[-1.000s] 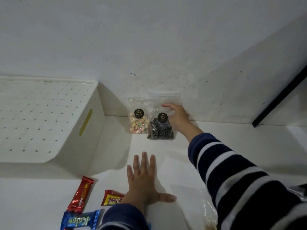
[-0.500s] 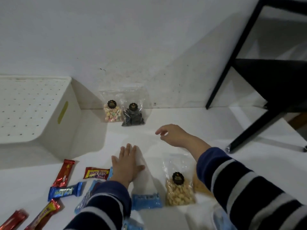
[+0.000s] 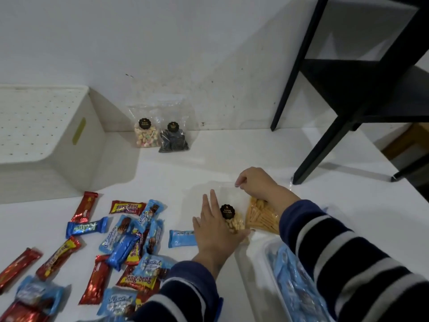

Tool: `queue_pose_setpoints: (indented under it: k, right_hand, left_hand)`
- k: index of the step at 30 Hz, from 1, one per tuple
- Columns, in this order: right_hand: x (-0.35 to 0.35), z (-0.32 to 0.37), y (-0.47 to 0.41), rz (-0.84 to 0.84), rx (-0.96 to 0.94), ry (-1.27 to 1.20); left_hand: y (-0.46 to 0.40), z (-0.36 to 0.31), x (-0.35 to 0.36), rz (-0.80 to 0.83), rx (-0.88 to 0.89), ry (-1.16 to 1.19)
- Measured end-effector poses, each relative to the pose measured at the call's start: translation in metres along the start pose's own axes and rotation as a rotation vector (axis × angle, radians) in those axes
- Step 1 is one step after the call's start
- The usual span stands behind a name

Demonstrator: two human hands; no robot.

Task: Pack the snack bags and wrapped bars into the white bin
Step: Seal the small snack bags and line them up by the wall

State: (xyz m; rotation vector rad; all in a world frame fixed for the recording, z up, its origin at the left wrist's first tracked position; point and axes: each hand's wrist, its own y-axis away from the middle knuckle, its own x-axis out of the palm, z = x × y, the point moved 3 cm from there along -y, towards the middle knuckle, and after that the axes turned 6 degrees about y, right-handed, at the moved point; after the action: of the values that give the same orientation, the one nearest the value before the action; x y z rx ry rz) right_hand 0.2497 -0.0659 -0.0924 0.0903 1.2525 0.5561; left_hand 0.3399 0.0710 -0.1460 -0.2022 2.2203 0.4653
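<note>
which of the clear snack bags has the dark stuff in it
The dark-filled bag, the right one of the pair standing against the wall. Its neighbour, the pastel bag, holds pale colourful pieces.

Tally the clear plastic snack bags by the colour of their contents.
Clear bag of pastel mixed pieces: 1
Clear bag of black pieces: 1
Clear bag of pale beige nuts: 1
Clear bag of orange sticks: 1
Total: 4

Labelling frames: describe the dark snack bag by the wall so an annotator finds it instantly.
Start at the large white perforated bin on the left and look right along the white wall's base. Two small clear plastic snack bags lean there side by side; take the right one. It holds black ring-shaped pieces, whereas its left neighbour holds pastel multicoloured ones.
</note>
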Motion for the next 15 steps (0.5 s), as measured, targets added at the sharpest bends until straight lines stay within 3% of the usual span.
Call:
queue_pose_setpoints:
  k: [9, 15]
  right_hand:
    - [-0.020, -0.012, 0.004, -0.106, 0.027, -0.242]
    - [-0.008, -0.018, 0.002, -0.065, 0.093, -0.393]
  left_hand:
    - [-0.025, 0.018, -0.013, 0.040, 0.063, 0.029]
    - [-0.030, 0.036, -0.011, 0.053, 0.078, -0.046]
